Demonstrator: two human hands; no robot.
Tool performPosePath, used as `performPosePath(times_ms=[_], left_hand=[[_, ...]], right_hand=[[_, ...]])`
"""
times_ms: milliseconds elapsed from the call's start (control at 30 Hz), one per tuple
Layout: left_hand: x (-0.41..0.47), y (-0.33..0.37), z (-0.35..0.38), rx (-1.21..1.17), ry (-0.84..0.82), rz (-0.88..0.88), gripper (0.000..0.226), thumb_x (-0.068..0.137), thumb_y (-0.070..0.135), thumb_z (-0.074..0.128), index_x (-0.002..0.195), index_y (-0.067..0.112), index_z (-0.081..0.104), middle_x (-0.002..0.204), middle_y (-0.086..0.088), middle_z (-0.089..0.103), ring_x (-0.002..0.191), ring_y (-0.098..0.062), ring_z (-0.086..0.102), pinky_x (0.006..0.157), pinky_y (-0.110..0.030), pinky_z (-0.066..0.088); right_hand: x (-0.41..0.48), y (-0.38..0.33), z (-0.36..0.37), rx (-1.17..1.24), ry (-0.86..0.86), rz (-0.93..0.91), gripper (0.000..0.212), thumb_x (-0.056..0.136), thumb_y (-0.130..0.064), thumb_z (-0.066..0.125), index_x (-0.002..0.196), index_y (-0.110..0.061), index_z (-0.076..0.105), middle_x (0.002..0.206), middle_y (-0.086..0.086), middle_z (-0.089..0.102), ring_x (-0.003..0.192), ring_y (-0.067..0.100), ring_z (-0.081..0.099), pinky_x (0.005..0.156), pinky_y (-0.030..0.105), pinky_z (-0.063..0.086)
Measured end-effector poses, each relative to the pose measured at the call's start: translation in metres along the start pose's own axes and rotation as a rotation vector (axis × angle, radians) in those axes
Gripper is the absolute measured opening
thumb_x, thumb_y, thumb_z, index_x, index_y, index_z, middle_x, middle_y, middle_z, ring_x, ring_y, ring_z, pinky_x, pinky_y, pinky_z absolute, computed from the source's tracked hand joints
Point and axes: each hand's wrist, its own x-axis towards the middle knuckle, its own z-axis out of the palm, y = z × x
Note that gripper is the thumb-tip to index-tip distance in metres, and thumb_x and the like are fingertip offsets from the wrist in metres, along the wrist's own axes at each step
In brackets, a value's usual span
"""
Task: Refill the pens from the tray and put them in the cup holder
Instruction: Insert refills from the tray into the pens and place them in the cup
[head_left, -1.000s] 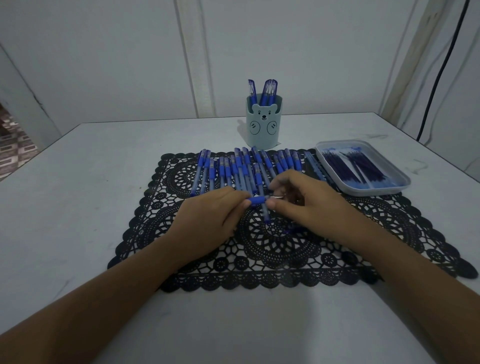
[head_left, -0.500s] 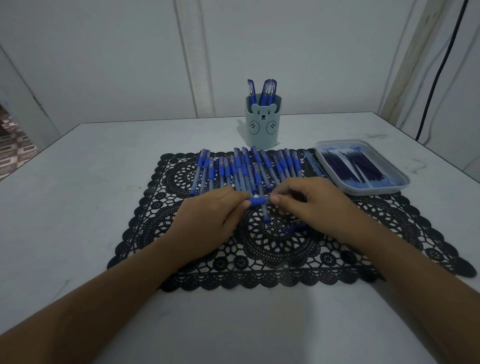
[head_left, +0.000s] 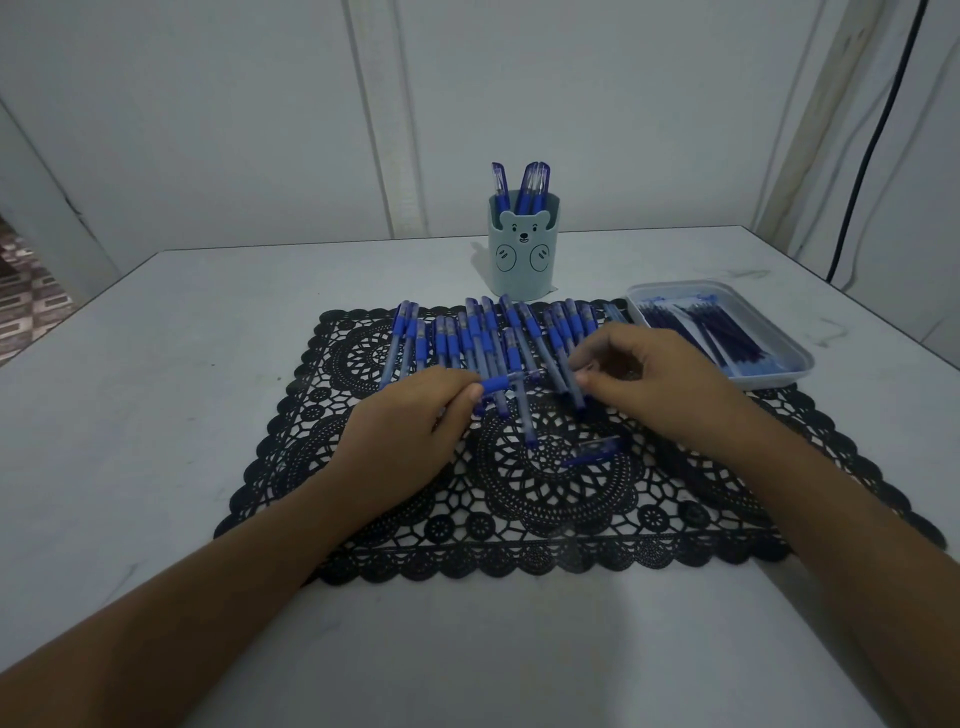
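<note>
Two hands work: the left hand (head_left: 410, 415) pinches one pen (head_left: 501, 383); the right hand's (head_left: 644, 376) grip is curled, contents hidden. Behind lie uncountable overlapping pens (head_left: 483, 338); three stand in the cup (head_left: 522, 249).

One cup holder (head_left: 523, 249); three pens in cup (head_left: 530, 186); one tray (head_left: 779, 376); one mat (head_left: 519, 499); two hands.

Both of my forearms come into view bare from the bottom corners, with no sleeves, cuffs or gloves on them. My left hand (head_left: 410, 421) and right hand (head_left: 644, 384) are uncovered too, the nails cut short on the fingers I can see.
</note>
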Motion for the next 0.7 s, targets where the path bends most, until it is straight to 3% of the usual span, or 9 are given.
performPosePath(times_ms=[100, 167, 367, 533, 700], left_hand=[[0.000, 0.000, 0.000, -0.002, 0.022, 0.011, 0.039, 0.094, 0.035, 0.032, 0.101, 0.016, 0.065, 0.077, 0.016, 0.054, 0.065, -0.001, 0.049, 0.054, -0.024, 0.048], [0.000, 0.000, 0.000, -0.001, 0.025, 0.017, 0.038, 0.094, 0.034, 0.032, 0.101, 0.016, 0.065, 0.076, 0.017, 0.052, 0.064, -0.001, 0.048, 0.054, -0.025, 0.049], [0.000, 0.000, 0.001, 0.005, 0.023, 0.029, 0.039, 0.094, 0.035, 0.032, 0.099, 0.017, 0.065, 0.075, 0.017, 0.051, 0.062, 0.000, 0.047, 0.050, -0.024, 0.048], [-0.001, 0.000, 0.001, -0.005, 0.018, 0.031, 0.039, 0.093, 0.034, 0.033, 0.100, 0.016, 0.066, 0.078, 0.016, 0.055, 0.063, 0.000, 0.049, 0.051, -0.022, 0.048], [0.000, 0.002, 0.000, 0.009, 0.021, 0.034, 0.037, 0.093, 0.033, 0.034, 0.100, 0.016, 0.066, 0.077, 0.017, 0.054, 0.063, 0.003, 0.045, 0.054, -0.008, 0.038]], right_hand=[[-0.003, -0.001, 0.002, -0.232, -0.207, 0.022, 0.015, 0.086, -0.019, 0.061, 0.087, -0.034, 0.063, 0.083, -0.017, 0.060, 0.078, 0.008, 0.060, 0.068, 0.015, 0.048], [-0.004, -0.002, 0.006, -0.310, -0.258, -0.010, 0.014, 0.087, -0.020, 0.060, 0.095, -0.029, 0.066, 0.087, -0.017, 0.058, 0.082, 0.005, 0.057, 0.074, 0.017, 0.046], [-0.003, -0.001, 0.010, -0.310, -0.274, -0.050, 0.018, 0.087, -0.020, 0.059, 0.101, -0.027, 0.067, 0.096, -0.011, 0.061, 0.088, 0.005, 0.054, 0.083, 0.021, 0.045], [-0.003, 0.001, 0.007, -0.208, -0.243, -0.016, 0.020, 0.087, -0.017, 0.059, 0.100, -0.032, 0.062, 0.082, -0.017, 0.061, 0.077, -0.004, 0.056, 0.066, 0.005, 0.042], [-0.001, 0.000, 0.001, -0.096, -0.139, 0.019, 0.014, 0.087, -0.024, 0.058, 0.092, -0.036, 0.062, 0.084, -0.015, 0.064, 0.074, -0.006, 0.057, 0.063, 0.008, 0.042]])
